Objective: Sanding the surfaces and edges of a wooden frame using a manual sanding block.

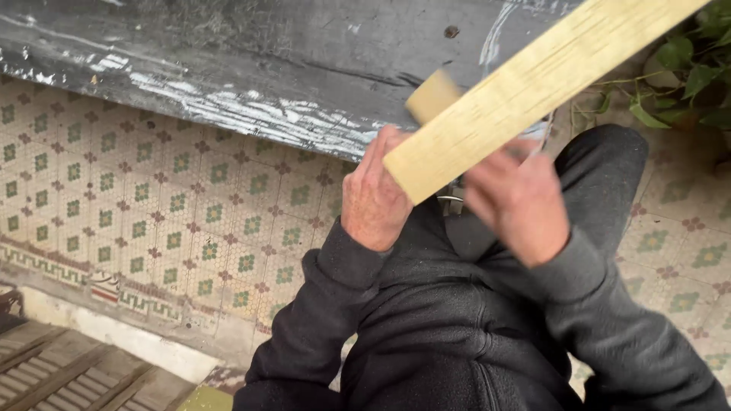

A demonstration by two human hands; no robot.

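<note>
Both hands, left hand [373,199] and right hand [518,205], are clasping the pale wooden plank [533,84], which is stretching away toward two o'clock.

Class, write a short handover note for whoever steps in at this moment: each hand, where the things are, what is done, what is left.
Left hand: raised at the near end of the pale wooden plank; grip hidden.
Right hand: blurred, under the plank; whether it grips cannot be told.
Plank: slants up to the right, over the lap. A small wooden block shows behind it, before the dark board.
Done or left: nothing on the plank shows either.
</note>
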